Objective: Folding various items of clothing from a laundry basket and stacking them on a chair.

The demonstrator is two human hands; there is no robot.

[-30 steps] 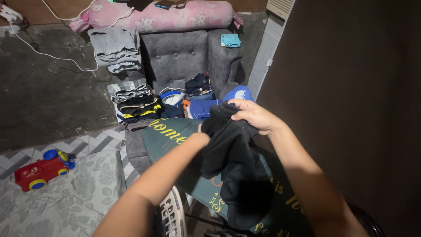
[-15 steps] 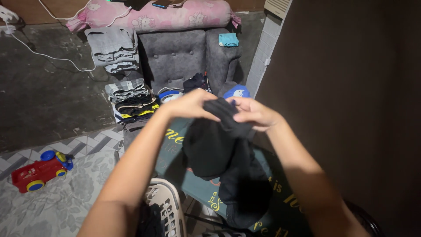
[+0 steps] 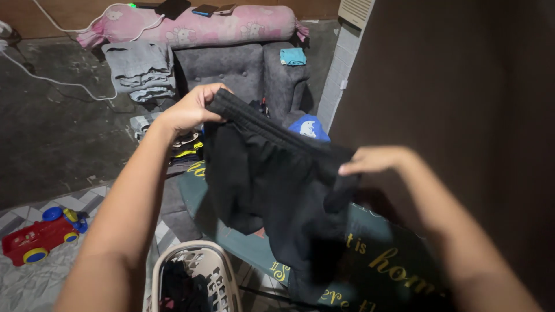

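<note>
A pair of black shorts (image 3: 272,185) hangs in front of me, stretched by its waistband. My left hand (image 3: 189,108) grips the waistband's left end, up high. My right hand (image 3: 376,159) pinches the right end, lower and nearer to me. The legs of the shorts drape down over a dark green ironing board (image 3: 370,260) with yellow lettering. A white laundry basket (image 3: 222,268) with dark clothes in it sits below my left arm.
A grey armchair (image 3: 231,66) stands behind, with folded clothes stacked on it (image 3: 139,72), a pink bolster (image 3: 196,26) on top and a teal cloth (image 3: 293,56) on its arm. A blue garment (image 3: 309,127) lies by the board. A red toy car (image 3: 37,237) sits at the left. A dark wall fills the right.
My hands have moved apart, left hand up and to the left, spreading the bunched black garment into open shorts. The view has tilted down, showing more of the basket.
</note>
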